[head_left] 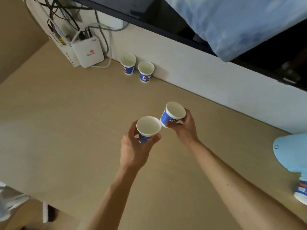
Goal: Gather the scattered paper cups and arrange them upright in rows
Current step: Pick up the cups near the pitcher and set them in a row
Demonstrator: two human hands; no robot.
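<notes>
Hands are each carrying one paper cup above the tan desk [66,130]. L hand [132,151] is gripping the near cup [148,126], thumb and fingers curling round its blue wall, mouth facing up. R hand [186,128] is pinching the far cup [172,113] low on its side; that one is tilting a bit toward the L, its rim almost touching the near cup's rim. Two others, the back-left cup [128,63] and the back-right cup [146,71], are standing upright just beside each other against the white wall panel [199,77], near a white router box [88,53]; prob. the start of a row. A fifth cup [301,191] is showing at the R edge beneath a light-blue object [289,151]; it's partly cut off, so can't tell how it's sitting. Step in hand, as I'm reading it: taking both held cups over to that pair. To do it well: be levelling the far cup before it's going down, be setting each base flat w/ the rim up, and be landing them in line w/ the pair, either extending it along the wall or starting a 2nd row in front. Grip is worth lightening too, since thin paper walls are prob. denting easily, and fingers should be letting go straight upward so nothing's tipping into its neighbour.
</notes>
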